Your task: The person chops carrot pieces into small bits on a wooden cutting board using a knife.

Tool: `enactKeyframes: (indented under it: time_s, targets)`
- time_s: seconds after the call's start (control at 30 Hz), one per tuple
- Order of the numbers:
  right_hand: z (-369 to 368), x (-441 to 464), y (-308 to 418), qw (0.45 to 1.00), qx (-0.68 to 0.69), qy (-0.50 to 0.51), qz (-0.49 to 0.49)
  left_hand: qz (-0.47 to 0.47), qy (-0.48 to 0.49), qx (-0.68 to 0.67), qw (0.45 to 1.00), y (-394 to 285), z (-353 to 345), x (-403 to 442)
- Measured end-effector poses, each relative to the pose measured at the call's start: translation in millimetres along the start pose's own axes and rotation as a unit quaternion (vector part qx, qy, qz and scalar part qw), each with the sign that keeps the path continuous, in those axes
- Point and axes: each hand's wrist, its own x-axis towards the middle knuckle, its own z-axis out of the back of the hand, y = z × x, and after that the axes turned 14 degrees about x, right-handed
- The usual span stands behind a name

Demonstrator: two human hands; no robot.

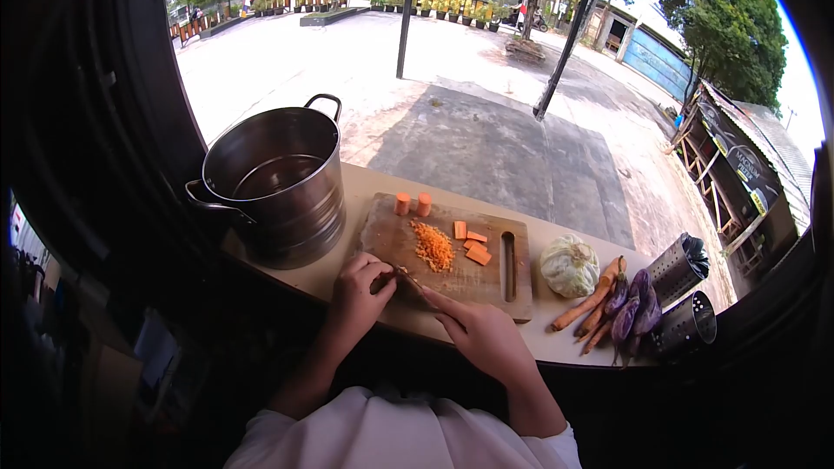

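My right hand [479, 332] is closed around the handle of a knife [412, 282], whose blade lies over the near left part of a wooden cutting board [486, 285]. At the blade's tip end, my left hand [360, 285] has its fingers curled at the board's near left edge. What those fingers hold, if anything, is hidden. Beyond the knife lies a heap of finely diced carrot [433, 247]. Two short carrot chunks [423, 203] stand upright near the board's far edge. Several flat carrot slices [476, 250] are to the right of the heap.
A large steel pot [295, 230] stands left of the board. To the right are a pale leafy head [569, 266], whole carrots [592, 302], purple eggplants [639, 306] and two perforated metal holders [686, 326]. The narrow counter [547, 337] borders an open window onto a paved yard.
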Motion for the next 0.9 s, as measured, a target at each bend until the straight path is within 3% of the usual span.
enactKeyframes:
  time_s: [0.1, 0.3, 0.5, 0.9]
  targets:
    - [7.2, -5.8, 12.8, 0.999, -0.016, 0.024, -0.040, 0.026, -0.003, -0.029, 0.999, -2.5, 1.4, -0.9]
    - [2.3, -8.1, 0.2, 0.999, -0.028, 0.030, 0.014, -0.008, -0.032, 0.032, 0.999, -4.7, 1.9, -2.2]
    - [0.2, 0.9, 8.2, 0.998, -0.034, 0.031, -0.032, 0.000, -0.031, 0.021, 0.999, -3.7, 0.3, -2.6]
    - [1.7, -8.4, 2.1, 0.999, -0.025, 0.029, 0.016, -0.006, -0.032, 0.010, 0.999, 0.1, -0.3, -1.2]
